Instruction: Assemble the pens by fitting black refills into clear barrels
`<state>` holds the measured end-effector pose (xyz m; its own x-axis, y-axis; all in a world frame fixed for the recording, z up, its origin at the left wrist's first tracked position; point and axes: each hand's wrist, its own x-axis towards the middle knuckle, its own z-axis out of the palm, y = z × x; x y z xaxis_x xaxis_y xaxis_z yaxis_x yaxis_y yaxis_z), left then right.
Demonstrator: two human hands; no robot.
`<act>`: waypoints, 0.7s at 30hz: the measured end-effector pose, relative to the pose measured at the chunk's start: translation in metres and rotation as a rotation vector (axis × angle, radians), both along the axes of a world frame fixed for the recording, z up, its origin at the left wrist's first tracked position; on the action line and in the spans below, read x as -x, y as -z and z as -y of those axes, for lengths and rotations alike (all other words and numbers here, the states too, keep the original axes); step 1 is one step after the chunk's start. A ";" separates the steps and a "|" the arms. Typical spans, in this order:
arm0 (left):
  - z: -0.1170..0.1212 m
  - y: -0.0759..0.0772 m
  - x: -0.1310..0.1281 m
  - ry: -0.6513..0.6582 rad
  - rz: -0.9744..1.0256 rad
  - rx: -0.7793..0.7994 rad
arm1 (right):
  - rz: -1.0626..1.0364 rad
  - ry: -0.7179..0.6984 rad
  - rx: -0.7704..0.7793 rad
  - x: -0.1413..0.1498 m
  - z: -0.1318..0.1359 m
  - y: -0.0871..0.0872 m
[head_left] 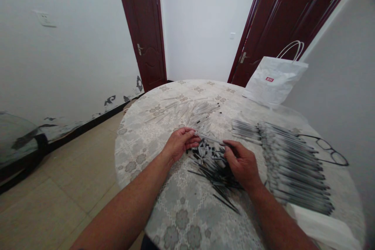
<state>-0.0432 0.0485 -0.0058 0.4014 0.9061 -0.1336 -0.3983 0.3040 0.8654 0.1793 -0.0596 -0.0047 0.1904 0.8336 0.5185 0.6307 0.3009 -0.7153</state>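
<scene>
A slim, clear pen barrel [210, 138] spans the gap between my hands above the table. My left hand [179, 143] pinches its left end between thumb and fingertips. At its right end, my right hand [242, 163] is closed with thumb and forefinger on the dark tip. Below the barrel lies a heap of small black and pale pieces [206, 150], possibly caps. Thin dark sticks [221, 183] like pen refills spread under and beside my right hand. Farther back, loose clear tubes [187, 112] are scattered across the tablecloth.
Stacked pens [295, 168] with dark ends fill the right side, with a smaller row [245, 129] beside them. Eyeglasses [331, 150] lie at the right edge. A white paper bag [275, 80] stands at the back right of the round table [137, 160].
</scene>
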 end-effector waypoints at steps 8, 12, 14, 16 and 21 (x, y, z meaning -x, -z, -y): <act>0.001 0.003 -0.001 0.041 -0.015 0.015 | 0.170 -0.065 -0.044 -0.003 -0.001 -0.001; 0.002 0.004 -0.003 0.012 0.014 0.014 | 0.122 -0.045 0.012 -0.003 -0.003 0.002; 0.003 0.004 -0.004 0.000 0.020 0.010 | 0.032 -0.049 0.057 0.000 -0.003 0.003; 0.004 0.004 -0.004 -0.012 0.024 0.002 | -0.114 -0.067 0.112 0.005 -0.002 0.001; 0.007 -0.002 -0.006 -0.025 0.019 -0.053 | -0.557 -0.101 0.252 0.018 -0.004 -0.004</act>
<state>-0.0374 0.0411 -0.0039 0.3802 0.9216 -0.0780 -0.4214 0.2477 0.8724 0.1615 -0.0560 -0.0005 0.2893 0.9456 0.1488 0.1193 0.1186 -0.9858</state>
